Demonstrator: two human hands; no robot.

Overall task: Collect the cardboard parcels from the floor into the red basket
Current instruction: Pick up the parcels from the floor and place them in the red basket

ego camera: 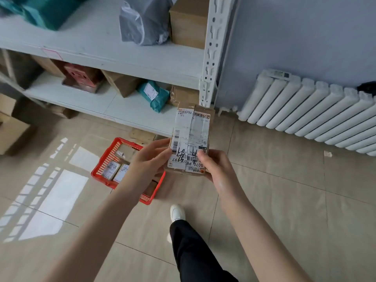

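Now both hands, left hand (149,159) and right hand (215,169), grip a labelled cardboard parcel (190,139) at centre frame, fingers curled on its edges, above the red basket (107,157).

1 head cam, fwd/down at floor (284,200).

The left grip (149,159) and right grip (215,167) are bare hands on 2 bare forearms (97,231), uncovered down to the frame's edge. 1 black trouser leg (195,253) shows, ending in 1 white shoe (177,212) with a smooth, rounded toe.
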